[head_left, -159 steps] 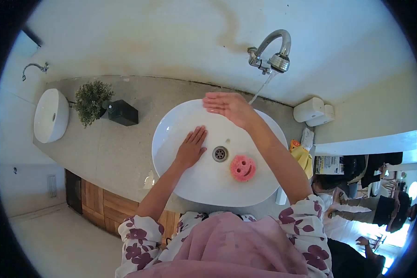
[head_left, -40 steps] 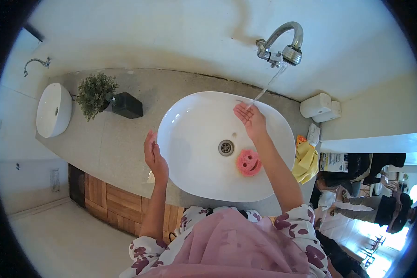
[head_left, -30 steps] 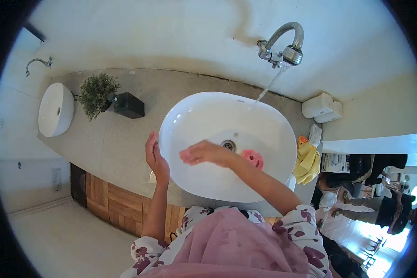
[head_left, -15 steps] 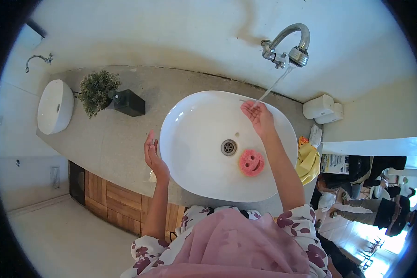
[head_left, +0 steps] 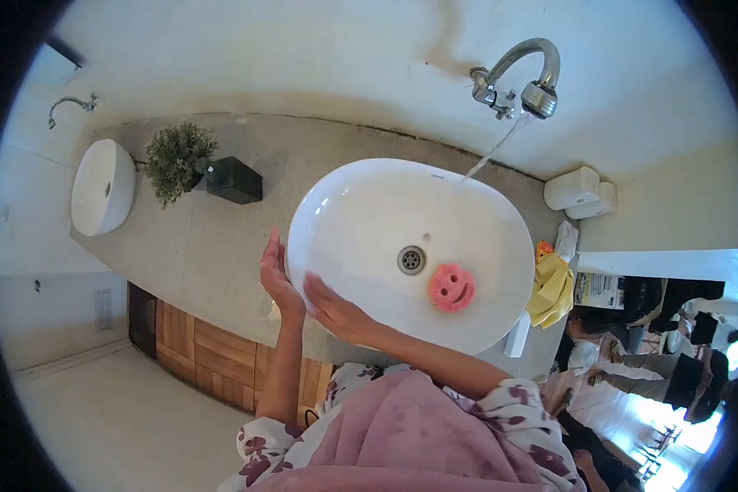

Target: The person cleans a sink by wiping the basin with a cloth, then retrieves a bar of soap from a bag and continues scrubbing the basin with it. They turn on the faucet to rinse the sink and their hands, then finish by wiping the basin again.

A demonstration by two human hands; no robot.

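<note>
Basin of glossy white oval ceramic (head_left: pixel 361 217), on grey counter (head_left: pixel 221 238) beside open, empty left hand (head_left: pixel 278 281) and right hand (head_left: pixel 339 314), is judged heavy, rigid, wet-slick, best steadied by its rim; round pink smiling-face sponge (head_left: pixel 443 300) inside likely soft, light, edge-pinchable.

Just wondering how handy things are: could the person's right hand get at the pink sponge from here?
Probably yes: the right hand looks empty, close by the basin, and nothing visible stands between it and the pink sponge lying inside.
</note>
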